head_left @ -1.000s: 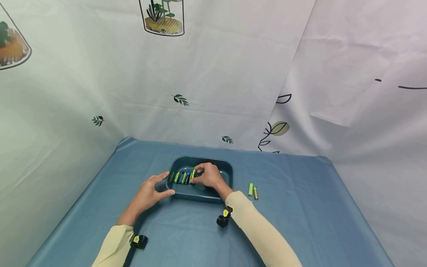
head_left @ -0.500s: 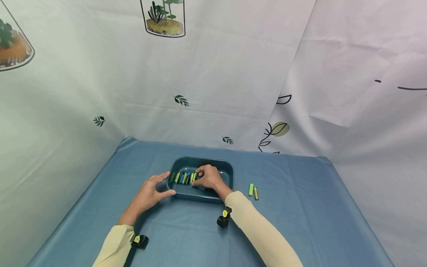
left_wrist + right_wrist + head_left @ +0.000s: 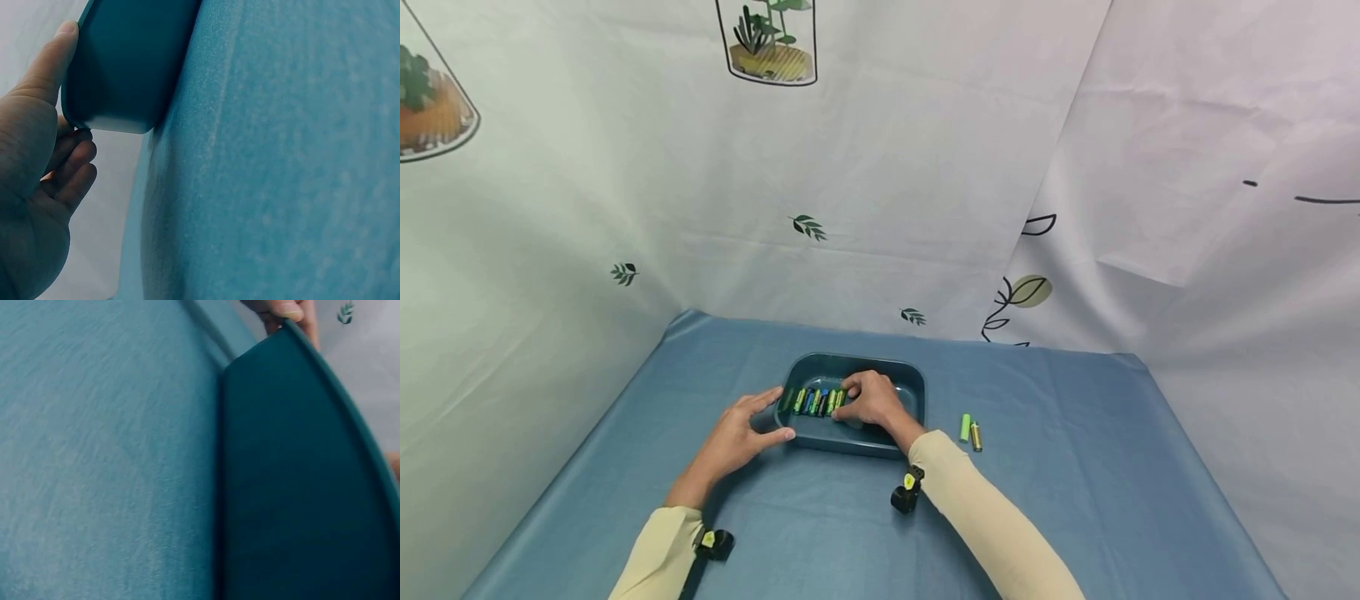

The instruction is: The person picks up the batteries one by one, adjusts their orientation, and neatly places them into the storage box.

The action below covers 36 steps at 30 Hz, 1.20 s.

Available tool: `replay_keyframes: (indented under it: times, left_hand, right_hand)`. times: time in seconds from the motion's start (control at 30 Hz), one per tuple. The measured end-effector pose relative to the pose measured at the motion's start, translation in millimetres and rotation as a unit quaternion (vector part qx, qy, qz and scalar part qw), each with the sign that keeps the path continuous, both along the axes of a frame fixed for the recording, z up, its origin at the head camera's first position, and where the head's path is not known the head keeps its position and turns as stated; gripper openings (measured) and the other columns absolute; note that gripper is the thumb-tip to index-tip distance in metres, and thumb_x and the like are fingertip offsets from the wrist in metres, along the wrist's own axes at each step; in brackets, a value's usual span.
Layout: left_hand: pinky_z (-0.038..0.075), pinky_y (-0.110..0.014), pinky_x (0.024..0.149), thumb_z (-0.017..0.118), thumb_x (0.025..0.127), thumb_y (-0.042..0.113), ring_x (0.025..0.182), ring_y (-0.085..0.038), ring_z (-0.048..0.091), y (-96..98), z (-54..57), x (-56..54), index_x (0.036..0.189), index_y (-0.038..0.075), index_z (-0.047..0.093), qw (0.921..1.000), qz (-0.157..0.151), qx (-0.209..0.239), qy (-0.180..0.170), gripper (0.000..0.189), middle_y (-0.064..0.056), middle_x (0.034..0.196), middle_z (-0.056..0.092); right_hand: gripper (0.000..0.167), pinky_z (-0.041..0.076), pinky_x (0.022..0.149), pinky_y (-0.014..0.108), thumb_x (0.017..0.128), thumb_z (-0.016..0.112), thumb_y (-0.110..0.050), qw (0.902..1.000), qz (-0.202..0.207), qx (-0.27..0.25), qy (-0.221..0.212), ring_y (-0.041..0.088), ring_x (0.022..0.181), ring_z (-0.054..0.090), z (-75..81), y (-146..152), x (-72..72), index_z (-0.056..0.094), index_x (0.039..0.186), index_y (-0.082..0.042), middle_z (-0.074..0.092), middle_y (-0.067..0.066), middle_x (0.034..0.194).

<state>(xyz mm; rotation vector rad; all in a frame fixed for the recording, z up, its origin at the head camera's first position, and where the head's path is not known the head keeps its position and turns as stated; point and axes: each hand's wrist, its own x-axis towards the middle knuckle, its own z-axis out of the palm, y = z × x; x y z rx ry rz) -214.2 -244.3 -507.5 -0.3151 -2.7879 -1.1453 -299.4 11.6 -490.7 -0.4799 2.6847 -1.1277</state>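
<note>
In the head view, a dark teal tray holds several AA-style batteries lying side by side in a row in its left half, coloured green, yellow-green and blue-black. My left hand holds the tray's left end; the left wrist view has its thumb on the rim, other fingers bent near the corner. Inside the tray, my right hand pinches the battery at the row's right end between thumb and forefinger, partly hiding it. The right wrist view is filled mostly by the tray's outer wall, the right hand's fingers largely hidden.
Two more batteries lie right of the tray on the blue cloth: one light green, one gold and green. A blue cloth covers the table. White printed sheets hang behind and at the sides.
My right hand has shifted slightly right and lowered the end battery beside the row, where it now lies in line with the others. The left hand stays at the tray.
</note>
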Motion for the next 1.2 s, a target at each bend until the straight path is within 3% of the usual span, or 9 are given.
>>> replay_keyframes:
  times: [0.3,0.57,0.8,1.03,1.2]
  left_hand:
    - [0.042,-0.069,0.102,0.085,0.084,0.041,0.14,-0.048,0.042,0.3,-1.0,-0.5,0.153,0.008,0.049,1.0,0.0,-0.004,0.004,0.084,-0.022,0.154,0.047]
    - [0.043,-0.069,0.101,0.085,0.084,0.04,0.139,-0.048,0.043,0.1,-1.7,0.2,0.153,0.007,0.049,1.0,0.001,-0.001,0.006,0.084,-0.022,0.154,0.047]
    - [0.043,-0.069,0.101,0.085,0.084,0.038,0.139,-0.048,0.043,0.3,-1.0,0.7,0.152,0.006,0.049,1.0,0.001,-0.001,0.008,0.084,-0.023,0.154,0.047]
    - [0.042,-0.069,0.101,0.085,0.084,0.038,0.14,-0.048,0.042,-0.5,-1.5,0.2,0.153,0.007,0.049,1.0,0.003,-0.004,0.005,0.084,-0.023,0.155,0.046]
    - [0.042,-0.069,0.101,0.085,0.084,0.037,0.139,-0.048,0.042,0.5,-1.1,-0.2,0.153,0.007,0.049,1.0,0.003,-0.006,0.004,0.084,-0.023,0.155,0.047]
  right_hand:
    - [0.048,0.056,0.077,0.038,0.088,0.084,-0.032,0.9954,0.006,-0.088,0.038,0.02,0.093,0.066,17.3,22,8.2,0.072,0.128,-0.008,0.073,0.009,0.112]
    - [0.048,0.053,0.077,0.037,0.09,0.081,-0.032,0.9785,-0.014,-0.191,0.077,0.017,0.093,0.062,25.1,58,29.1,0.07,0.131,-0.011,0.071,0.006,0.113]
    - [0.046,0.053,0.078,0.033,0.088,0.084,-0.025,0.9719,-0.029,-0.193,0.132,0.023,0.094,0.063,26.5,104,39.0,0.071,0.13,-0.01,0.07,0.01,0.111]
    - [0.042,0.056,0.077,0.028,0.088,0.084,-0.021,0.9665,-0.075,-0.181,0.165,0.024,0.096,0.067,15.0,155,43.4,0.073,0.128,-0.014,0.071,0.014,0.112]
    - [0.042,0.056,0.078,0.03,0.088,0.083,-0.018,0.9676,-0.073,-0.171,0.171,0.031,0.098,0.066,3.4,188,47.4,0.072,0.129,-0.013,0.07,0.017,0.114]
